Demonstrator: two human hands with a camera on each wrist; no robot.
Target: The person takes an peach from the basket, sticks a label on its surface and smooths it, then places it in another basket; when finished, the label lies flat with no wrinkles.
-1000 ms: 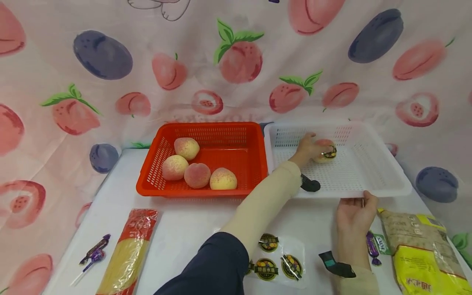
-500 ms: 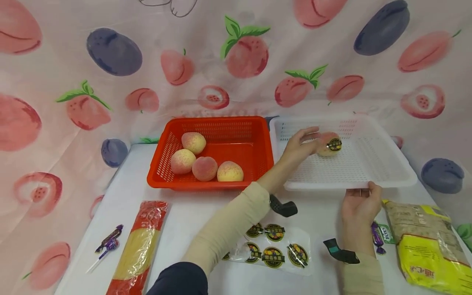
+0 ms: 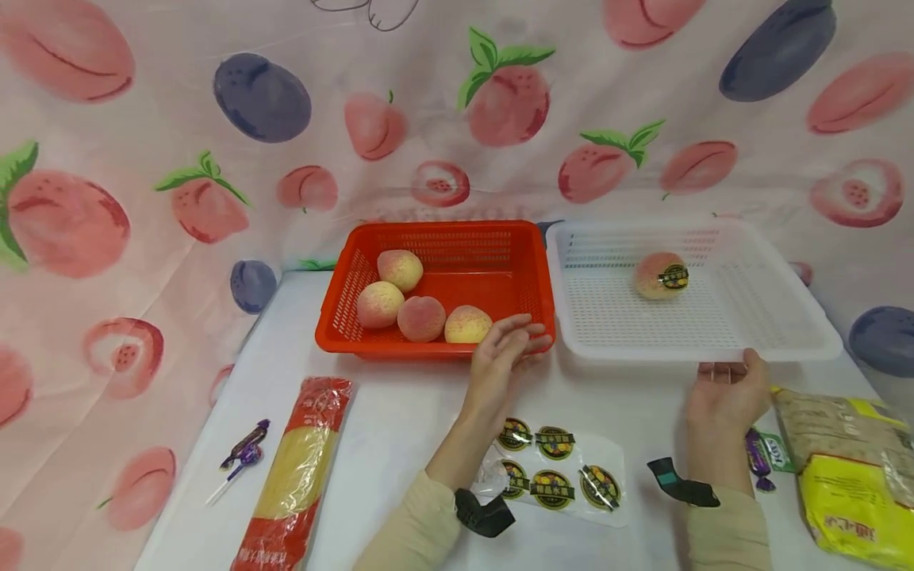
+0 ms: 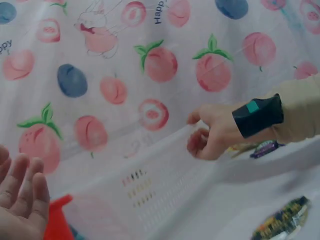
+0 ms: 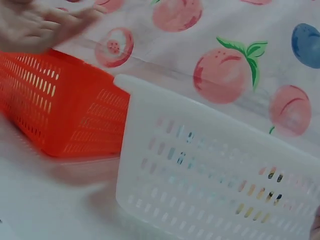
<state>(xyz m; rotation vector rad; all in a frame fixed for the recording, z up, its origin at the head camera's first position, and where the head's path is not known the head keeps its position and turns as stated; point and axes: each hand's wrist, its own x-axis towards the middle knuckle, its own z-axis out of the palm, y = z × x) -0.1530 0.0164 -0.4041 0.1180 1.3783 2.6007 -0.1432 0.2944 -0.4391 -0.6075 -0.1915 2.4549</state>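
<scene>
My left hand [image 3: 500,361], its fingers extended and holding nothing, is in front of the right corner of the red basket [image 3: 435,350]. In the left wrist view that hand [image 4: 22,200] shows at the lower left. At the front rim of the white basket [image 3: 643,353], my right hand [image 3: 728,396] grips the edge with the thumb up and fingers at the rim. One peach [image 3: 660,276] bearing a black and gold sticker [image 3: 673,277] sits in the white basket. Several peaches without visible stickers, among them a reddish peach [image 3: 421,319], lie in the red one.
A sheet of round stickers [image 3: 553,484] lies between my forearms. On the left are a noodle packet [image 3: 296,468], a lollipop [image 3: 250,454] and a wrapped candy [image 3: 246,444]. A yellow and beige bag [image 3: 853,476] and small candies [image 3: 760,456] stand at the right.
My left hand has let go of the stickered peach and moved left and toward me, out of the white basket. The right hand has kept its hold on the rim. The head view has shifted.
</scene>
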